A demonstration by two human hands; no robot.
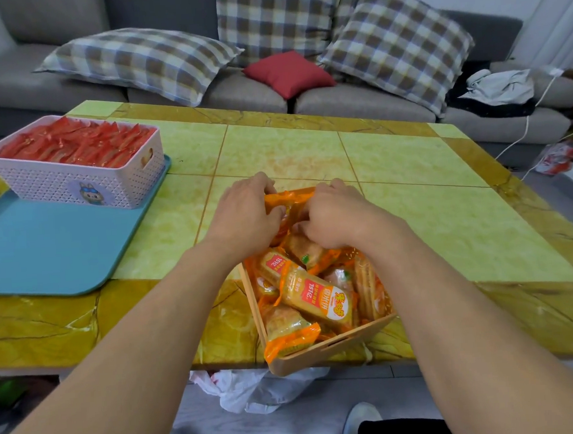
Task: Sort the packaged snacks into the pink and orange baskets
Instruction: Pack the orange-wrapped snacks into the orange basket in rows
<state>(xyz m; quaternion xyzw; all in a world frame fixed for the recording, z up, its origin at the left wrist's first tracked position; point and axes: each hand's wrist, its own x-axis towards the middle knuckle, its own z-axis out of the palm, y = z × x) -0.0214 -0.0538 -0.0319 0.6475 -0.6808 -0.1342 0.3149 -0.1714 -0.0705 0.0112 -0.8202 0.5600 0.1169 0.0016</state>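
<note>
Both hands, left hand [244,209] and right hand [332,214], curled their fingers round an orange snack packet [286,201] at the orange basket's [333,346] far end.

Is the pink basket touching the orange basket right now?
Apart. The head view shows the pink basket on the blue tray, with bare table between it and the orange basket.

On the green-and-yellow tiled table [410,182], the pink woven plastic basket [85,185] of red snack packets [76,145] sits far left on a blue plastic tray [45,251]. The orange wooden basket [320,352] of orange-wrapped snack cakes [317,298] sits at the near edge, centre. A grey sofa [355,102] stands behind.
</note>
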